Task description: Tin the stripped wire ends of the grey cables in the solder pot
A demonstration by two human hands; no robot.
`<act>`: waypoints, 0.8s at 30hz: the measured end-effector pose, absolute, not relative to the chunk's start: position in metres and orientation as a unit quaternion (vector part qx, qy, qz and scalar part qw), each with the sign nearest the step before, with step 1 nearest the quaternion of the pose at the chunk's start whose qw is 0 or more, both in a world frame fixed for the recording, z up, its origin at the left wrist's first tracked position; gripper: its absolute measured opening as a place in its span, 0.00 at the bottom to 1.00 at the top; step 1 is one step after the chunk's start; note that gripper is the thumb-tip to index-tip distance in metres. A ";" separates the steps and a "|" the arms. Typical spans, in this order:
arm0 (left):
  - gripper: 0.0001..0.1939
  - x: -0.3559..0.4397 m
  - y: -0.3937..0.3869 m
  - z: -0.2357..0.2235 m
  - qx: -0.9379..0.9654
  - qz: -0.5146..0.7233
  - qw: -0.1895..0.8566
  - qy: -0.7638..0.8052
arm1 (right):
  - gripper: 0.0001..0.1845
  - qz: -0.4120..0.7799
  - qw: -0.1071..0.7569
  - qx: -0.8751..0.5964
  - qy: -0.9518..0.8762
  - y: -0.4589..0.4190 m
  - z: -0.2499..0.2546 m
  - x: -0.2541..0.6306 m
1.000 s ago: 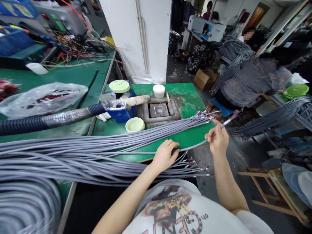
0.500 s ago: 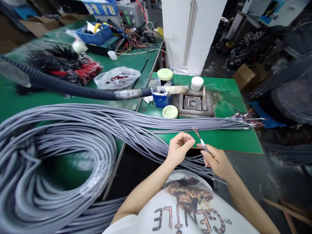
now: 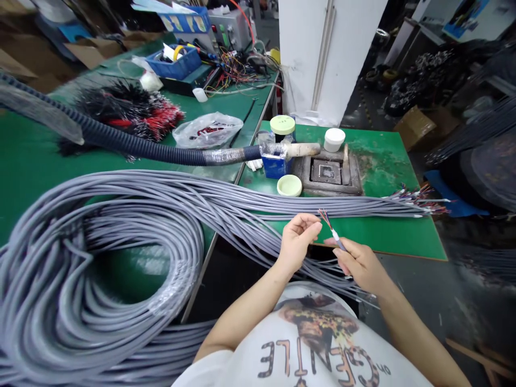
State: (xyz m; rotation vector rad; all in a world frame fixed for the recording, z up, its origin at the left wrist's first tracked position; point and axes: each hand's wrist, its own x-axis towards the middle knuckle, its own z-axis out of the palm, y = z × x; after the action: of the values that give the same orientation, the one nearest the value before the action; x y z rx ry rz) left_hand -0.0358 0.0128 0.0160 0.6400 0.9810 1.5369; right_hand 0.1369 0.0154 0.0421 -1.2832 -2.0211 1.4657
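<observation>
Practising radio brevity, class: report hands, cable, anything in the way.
Right hand gripping grey cable, coloured wires splayed upward. Left hand near their tips, contact unclear. Cable bundle on green table beyond, nothing seen blocking hands.

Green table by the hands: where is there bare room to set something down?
Two patches: the strip between the cable bundle and the front edge of the table, beyond the right hand; and the stained area between the grey block and the right edge. Crowded: around the blue box, pale green dish and white tub.
</observation>
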 end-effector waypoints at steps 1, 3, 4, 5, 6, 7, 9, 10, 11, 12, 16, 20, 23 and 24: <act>0.12 -0.035 0.014 0.015 0.263 0.643 0.594 0.406 | 0.19 0.536 0.164 -0.444 -0.699 0.016 0.040 0.139; 0.14 -0.033 0.016 0.016 0.250 0.623 0.637 0.378 | 0.20 0.572 0.161 -0.428 -0.681 0.018 0.036 0.143; 0.14 -0.032 0.017 0.017 0.246 0.618 0.652 0.363 | 0.20 0.586 0.162 -0.420 -0.674 0.018 0.033 0.144; 0.14 -0.031 0.019 0.018 0.243 0.616 0.663 0.349 | 0.21 0.596 0.164 -0.414 -0.669 0.019 0.031 0.146; 0.13 -0.029 0.020 0.020 0.242 0.618 0.668 0.338 | 0.21 0.599 0.166 -0.410 -0.668 0.019 0.030 0.146; 0.12 -0.027 0.021 0.022 0.244 0.620 0.670 0.328 | 0.21 0.592 0.172 -0.411 -0.671 0.020 0.030 0.147; 0.11 -0.024 0.023 0.026 0.252 0.627 0.663 0.322 | 0.19 0.546 0.205 -0.431 -0.688 0.020 0.032 0.145; 0.11 -0.022 0.023 0.028 0.257 0.629 0.657 0.326 | 0.17 0.511 0.231 -0.448 -0.696 0.020 0.035 0.143; 0.11 -0.020 0.024 0.029 0.261 0.629 0.653 0.333 | 0.15 0.475 0.257 -0.465 -0.701 0.021 0.038 0.142; 0.12 -0.019 0.025 0.030 0.265 0.625 0.650 0.341 | 0.13 0.447 0.280 -0.478 -0.702 0.021 0.041 0.140; 0.14 -0.016 0.027 0.028 0.271 0.617 0.644 0.363 | 0.13 0.482 0.317 -0.474 -0.665 0.023 0.044 0.135; 0.13 -0.014 0.028 0.023 0.246 0.630 0.649 0.347 | 0.14 0.612 0.337 -0.435 -0.568 0.027 0.034 0.134; 0.13 -0.011 0.027 0.020 0.228 0.635 0.657 0.335 | 0.13 0.667 0.340 -0.411 -0.520 0.029 0.029 0.131; 0.13 -0.010 0.027 0.020 0.233 0.642 0.648 0.338 | 0.14 0.674 0.341 -0.409 -0.512 0.030 0.029 0.130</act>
State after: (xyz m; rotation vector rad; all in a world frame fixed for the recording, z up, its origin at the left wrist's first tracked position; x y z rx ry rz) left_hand -0.0102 0.0266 0.0199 0.5296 0.7681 1.4601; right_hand 0.1305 0.0296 0.0289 -1.0633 -1.3319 1.7550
